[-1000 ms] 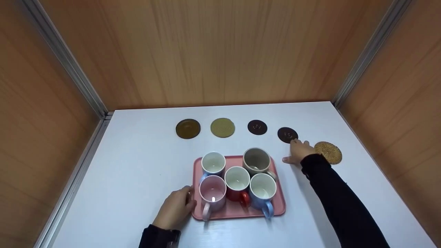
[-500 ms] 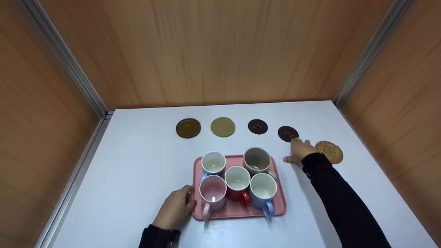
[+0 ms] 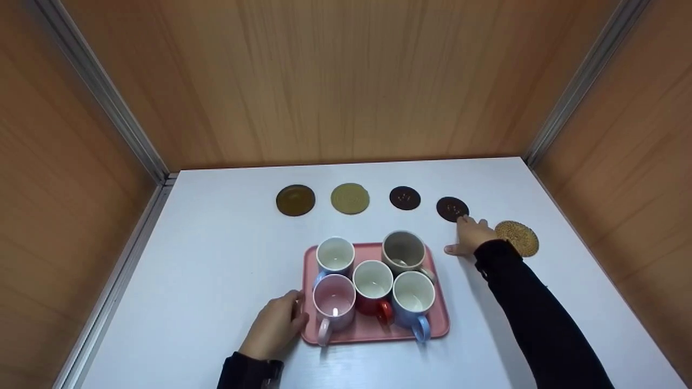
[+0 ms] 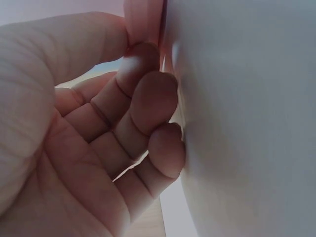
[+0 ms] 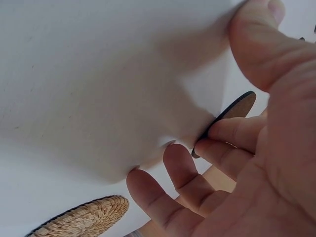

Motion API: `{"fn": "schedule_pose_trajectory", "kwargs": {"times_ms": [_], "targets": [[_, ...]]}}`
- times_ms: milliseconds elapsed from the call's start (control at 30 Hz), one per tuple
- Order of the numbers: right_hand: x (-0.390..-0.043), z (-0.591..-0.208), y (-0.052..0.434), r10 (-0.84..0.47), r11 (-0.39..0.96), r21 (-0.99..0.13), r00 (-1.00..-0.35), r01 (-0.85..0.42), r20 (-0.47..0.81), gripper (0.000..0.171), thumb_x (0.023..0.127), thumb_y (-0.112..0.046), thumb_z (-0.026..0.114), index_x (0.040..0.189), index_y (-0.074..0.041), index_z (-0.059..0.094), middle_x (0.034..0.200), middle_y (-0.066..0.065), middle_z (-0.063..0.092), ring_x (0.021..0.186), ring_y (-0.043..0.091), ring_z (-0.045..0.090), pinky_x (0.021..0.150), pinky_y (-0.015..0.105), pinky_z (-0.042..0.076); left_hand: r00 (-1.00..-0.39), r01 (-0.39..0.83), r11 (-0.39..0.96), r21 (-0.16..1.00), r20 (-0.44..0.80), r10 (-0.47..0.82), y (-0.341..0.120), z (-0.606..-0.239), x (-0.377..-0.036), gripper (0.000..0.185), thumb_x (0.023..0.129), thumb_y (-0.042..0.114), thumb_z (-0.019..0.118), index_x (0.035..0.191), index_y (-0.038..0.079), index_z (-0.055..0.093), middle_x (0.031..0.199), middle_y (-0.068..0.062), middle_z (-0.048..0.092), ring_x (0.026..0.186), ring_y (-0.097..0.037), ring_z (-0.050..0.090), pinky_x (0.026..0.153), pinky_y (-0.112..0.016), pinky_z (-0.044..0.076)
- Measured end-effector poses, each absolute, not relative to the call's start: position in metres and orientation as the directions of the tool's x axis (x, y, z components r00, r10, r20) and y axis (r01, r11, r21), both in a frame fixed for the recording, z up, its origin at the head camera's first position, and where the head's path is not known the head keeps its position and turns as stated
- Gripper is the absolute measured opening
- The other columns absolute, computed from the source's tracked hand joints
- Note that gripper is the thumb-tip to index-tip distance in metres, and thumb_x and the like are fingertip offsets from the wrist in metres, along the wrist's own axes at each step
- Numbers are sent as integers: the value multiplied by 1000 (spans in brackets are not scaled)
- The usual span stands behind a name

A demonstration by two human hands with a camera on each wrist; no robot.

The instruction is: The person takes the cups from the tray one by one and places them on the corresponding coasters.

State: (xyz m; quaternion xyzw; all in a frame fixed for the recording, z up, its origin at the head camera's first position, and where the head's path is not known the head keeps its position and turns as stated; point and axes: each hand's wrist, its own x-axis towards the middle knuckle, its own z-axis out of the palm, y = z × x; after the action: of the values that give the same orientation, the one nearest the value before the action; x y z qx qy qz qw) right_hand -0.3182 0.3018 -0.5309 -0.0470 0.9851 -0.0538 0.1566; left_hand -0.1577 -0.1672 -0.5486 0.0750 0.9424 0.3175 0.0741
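Note:
A pink tray (image 3: 373,337) holds several mugs. My left hand (image 3: 275,324) is at its left edge; in the left wrist view the thumb and a finger pinch the tray's rim (image 4: 144,19), the other fingers curling beneath. Nearest that hand is a pink mug (image 3: 334,302). Farther right, my right hand (image 3: 471,237) reaches to a dark round coaster (image 3: 452,208) on the table. Two of its fingertips touch the coaster's (image 5: 237,108) edge in the right wrist view, while the thumb stretches well apart.
Along the back lie a brown coaster (image 3: 295,200), an olive coaster (image 3: 350,199) and another dark coaster (image 3: 405,198). A woven coaster (image 3: 517,238) sits just right of my right hand. Also on the tray are a red mug (image 3: 373,286), blue mugs (image 3: 413,297) and a grey mug (image 3: 403,251).
The head view has shifted very slightly. Both hands, the tray and the coasters look the same as before.

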Motion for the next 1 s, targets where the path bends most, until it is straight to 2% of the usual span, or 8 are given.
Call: {"fn": "schedule_pose_trajectory", "kwargs": {"times_ms": [433,600,800,1000], "targets": [[-314,-526,302,-101,986,-160,-951,-56,-293,104,98,-49,75,160,17,25,166,41,27,143,70,35,113,75,40,-979,109,773,625,-69,193,-168,-546,-160,37,95,10,75,128,-3,68,78,1,61,70,-12,54,64,-30,46],[-311,-531,300,-100,979,-197,-961,-49,-257,101,99,-46,75,163,12,24,169,40,19,141,71,37,108,76,43,-980,84,770,632,-89,181,-168,-546,-160,34,95,10,75,127,-2,68,78,1,61,70,-13,54,65,-30,46],[-300,-543,296,-65,975,-223,-980,-22,-186,97,99,-40,75,164,10,23,172,37,14,138,67,43,104,72,47,-977,73,768,636,-110,183,-167,-549,-159,37,96,11,74,130,-2,67,78,1,61,71,-14,54,66,-31,46],[-294,-547,290,-53,965,-261,-989,-15,-139,92,100,-32,75,163,11,25,172,36,15,142,66,38,107,71,47,-976,68,766,639,-116,183,-168,-549,-159,34,96,11,73,127,-2,68,78,0,60,70,-14,54,64,-30,46]]}}
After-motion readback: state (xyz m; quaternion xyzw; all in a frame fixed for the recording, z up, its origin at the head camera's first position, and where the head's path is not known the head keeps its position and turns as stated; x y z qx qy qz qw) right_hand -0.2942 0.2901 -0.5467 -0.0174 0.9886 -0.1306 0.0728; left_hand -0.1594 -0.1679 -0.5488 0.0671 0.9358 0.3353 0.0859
